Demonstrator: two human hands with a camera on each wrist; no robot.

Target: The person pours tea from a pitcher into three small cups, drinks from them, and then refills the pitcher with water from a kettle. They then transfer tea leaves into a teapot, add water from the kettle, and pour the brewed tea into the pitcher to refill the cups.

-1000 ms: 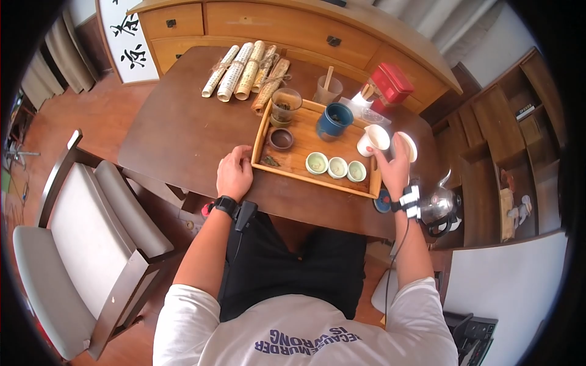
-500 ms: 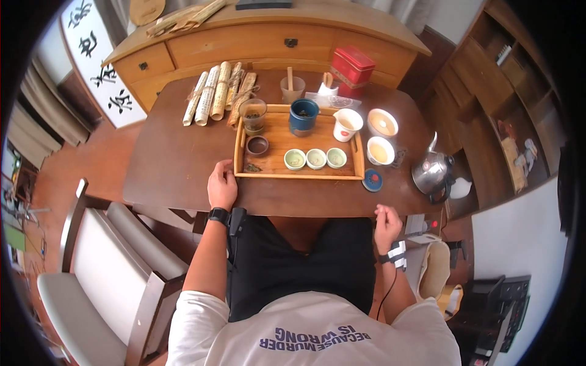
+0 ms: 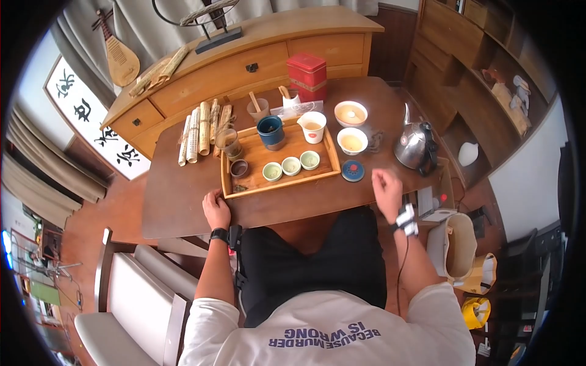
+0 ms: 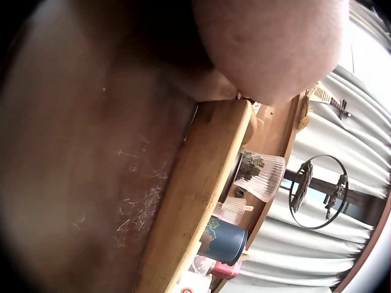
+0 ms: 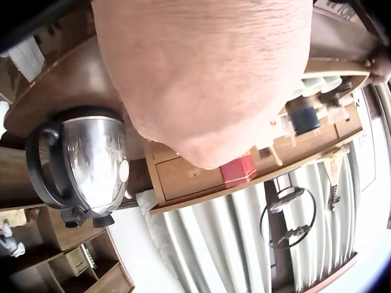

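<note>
My left hand [image 3: 216,210] rests at the table's front edge, right beside the near left corner of the bamboo tray [image 3: 282,185], with nothing in its grip. My right hand [image 3: 387,192], fingers loosely curled and holding nothing, is at the front edge of the table, nearest to a blue lid [image 3: 353,171] with a red knob. On the tray stand pale green teacups [image 3: 292,166], a blue cup [image 3: 270,131], a white pitcher [image 3: 313,128] and a small brown cup [image 3: 239,168]. Two white bowls [image 3: 352,141] of amber liquid sit right of the tray. Both wrist views hide the fingertips.
A steel kettle [image 3: 412,146] stands at the right. A ribbed glass [image 3: 229,143] with dark leaves is at the tray's left, near tied bamboo scrolls [image 3: 194,134]. Behind are a red tin [image 3: 307,76] and a wooden cabinet [image 3: 251,67]. A chair [image 3: 131,299] stands at left.
My right hand has left the white bowl near the pitcher, dropped back toward me, then come up slightly to the table edge. My left hand stays by the tray. The head view has turned right.
</note>
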